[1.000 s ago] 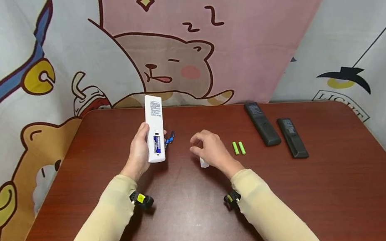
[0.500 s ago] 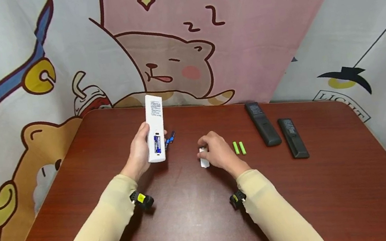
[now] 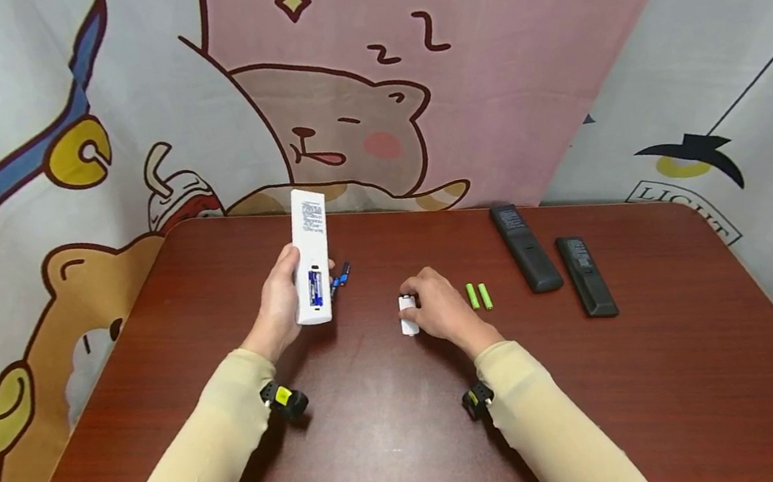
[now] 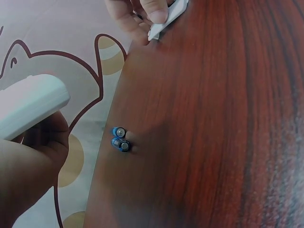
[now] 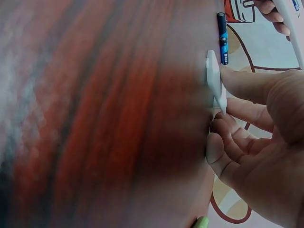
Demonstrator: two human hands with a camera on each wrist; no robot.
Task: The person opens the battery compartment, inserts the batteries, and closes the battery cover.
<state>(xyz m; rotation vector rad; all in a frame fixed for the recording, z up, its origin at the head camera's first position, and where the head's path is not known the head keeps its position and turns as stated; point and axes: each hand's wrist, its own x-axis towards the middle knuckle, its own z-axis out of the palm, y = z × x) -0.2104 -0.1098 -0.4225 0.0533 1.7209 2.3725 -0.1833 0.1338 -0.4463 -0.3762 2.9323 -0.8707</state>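
Observation:
My left hand (image 3: 279,296) grips a white remote control (image 3: 309,228), its back turned up toward me. Two blue batteries (image 3: 315,288) sit in its uncovered battery compartment. Beyond the remote, more blue batteries (image 4: 119,138) lie on the table, partly hidden in the head view. To the right, my right hand (image 3: 437,306) pinches a small white battery cover (image 3: 410,323) between thumb and fingers, at or just over the tabletop. The right wrist view shows the cover (image 5: 214,80) edge-on by the thumb.
Two green batteries (image 3: 479,296) lie side by side to the right of my right hand. Farther right are a long black remote (image 3: 527,247) and a shorter black remote (image 3: 586,277), both back up. A printed curtain hangs behind the brown table (image 3: 383,460).
My right hand has come down onto the white battery cover and now pinches it; its wrist shifted slightly right. The left hand and white remote have stayed in place.

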